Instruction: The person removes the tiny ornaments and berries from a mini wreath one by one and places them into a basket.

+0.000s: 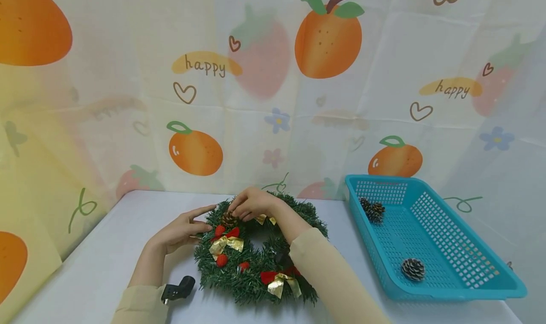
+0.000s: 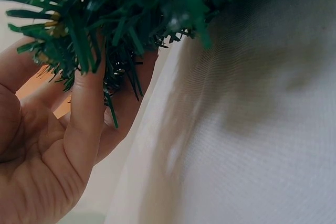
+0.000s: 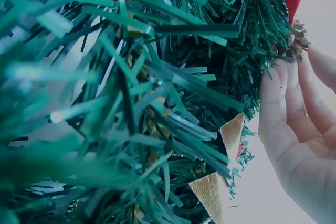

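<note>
A green wreath [image 1: 239,286] lies on the table, trimmed with gold-and-red bows and red berries. On its upper left sits a brown pine cone [image 1: 229,219], which my right hand [image 1: 256,203] pinches from above. The right wrist view shows that pine cone [image 3: 299,40] at the fingertips, against the green needles. At the wreath's left edge my left hand [image 1: 181,230] holds the branches. Seen from the left wrist, the fingers [image 2: 86,114] of that hand reach among the green tips, which partly hide them. A gold bow [image 1: 227,244] with red ribbon is just below the pine cone.
A turquoise basket [image 1: 384,267] stands to the right of the wreath. Inside are a frosted pine cone [image 1: 413,269] near the front and darker pine cones [image 1: 375,213] by the far left wall. A printed cloth [image 1: 273,139] hangs behind the white table [image 1: 141,220].
</note>
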Action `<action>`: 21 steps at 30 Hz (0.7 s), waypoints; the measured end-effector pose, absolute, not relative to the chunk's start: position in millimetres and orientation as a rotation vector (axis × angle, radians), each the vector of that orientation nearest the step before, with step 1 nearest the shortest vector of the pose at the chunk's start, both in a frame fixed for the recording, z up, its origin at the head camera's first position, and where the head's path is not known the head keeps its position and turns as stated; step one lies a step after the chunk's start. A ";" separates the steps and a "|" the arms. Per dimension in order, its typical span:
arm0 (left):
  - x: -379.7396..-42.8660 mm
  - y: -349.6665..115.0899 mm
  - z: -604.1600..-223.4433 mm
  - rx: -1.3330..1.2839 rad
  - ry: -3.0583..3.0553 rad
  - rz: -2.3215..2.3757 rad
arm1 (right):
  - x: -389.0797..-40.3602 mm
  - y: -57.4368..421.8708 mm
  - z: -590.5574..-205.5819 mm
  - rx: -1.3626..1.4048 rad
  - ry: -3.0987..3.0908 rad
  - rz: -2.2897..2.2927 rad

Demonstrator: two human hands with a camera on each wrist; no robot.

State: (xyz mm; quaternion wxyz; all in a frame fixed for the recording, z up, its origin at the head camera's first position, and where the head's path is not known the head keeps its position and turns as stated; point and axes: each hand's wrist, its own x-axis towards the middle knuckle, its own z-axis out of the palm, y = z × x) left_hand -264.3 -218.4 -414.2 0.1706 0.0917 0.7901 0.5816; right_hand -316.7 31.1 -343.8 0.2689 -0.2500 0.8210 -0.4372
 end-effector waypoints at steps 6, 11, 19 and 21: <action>-264.1 -218.4 -414.7 0.255 2.243 1.650 | -316.2 35.2 -340.0 -0.647 2.188 -1.223; -263.6 -217.6 -413.7 0.251 2.242 1.654 | -318.4 37.9 -337.9 -0.640 2.175 -1.245; -263.8 -217.9 -414.0 0.256 2.246 1.650 | -321.3 41.2 -336.9 -0.596 2.134 -1.324; -263.8 -218.2 -414.7 0.260 2.246 1.651 | -321.9 42.2 -336.9 -0.594 2.129 -1.335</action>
